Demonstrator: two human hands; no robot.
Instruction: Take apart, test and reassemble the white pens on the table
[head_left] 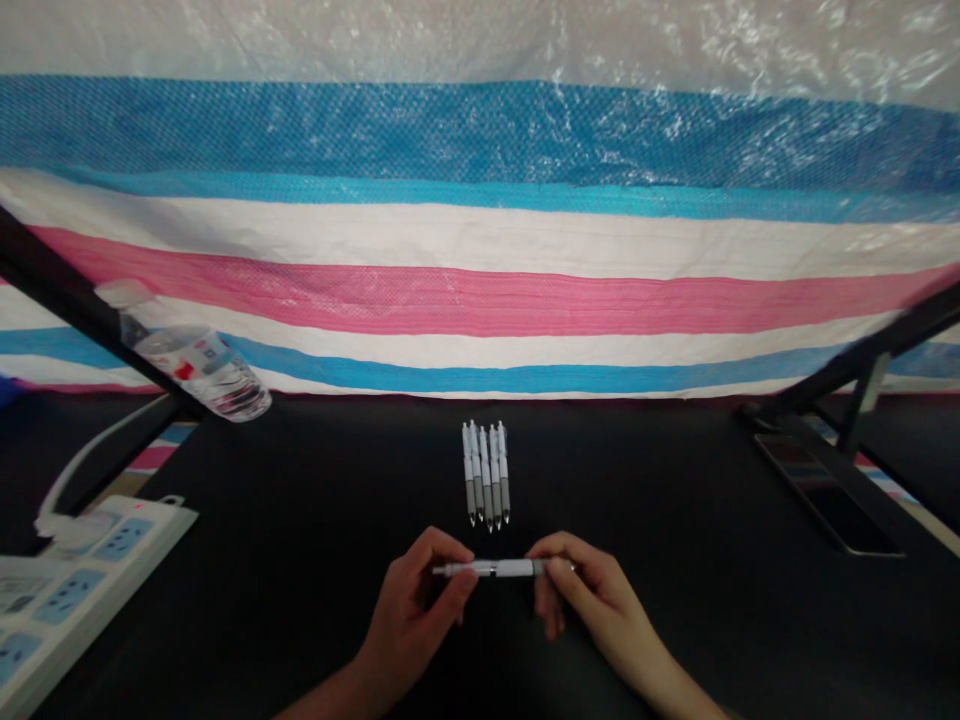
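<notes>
A white click pen (514,568) with a grey grip lies level between my two hands, above the black table. My left hand (424,600) pinches its push-button end between thumb and fingers. At the grey tip end, my right hand (589,590) closes on the pen, and its fingers partly hide the grip. Just beyond the hands, several pens (486,475) of the same kind rest side by side on the table, tips toward me.
A white power strip (112,560) with a plugged-in cord sits at the left. Behind it stands a water bottle (202,370), tilted in view. At the right lies a dark phone (825,495) beside a black frame bar (870,345). A striped plastic sheet (480,300) hangs along the table's far edge.
</notes>
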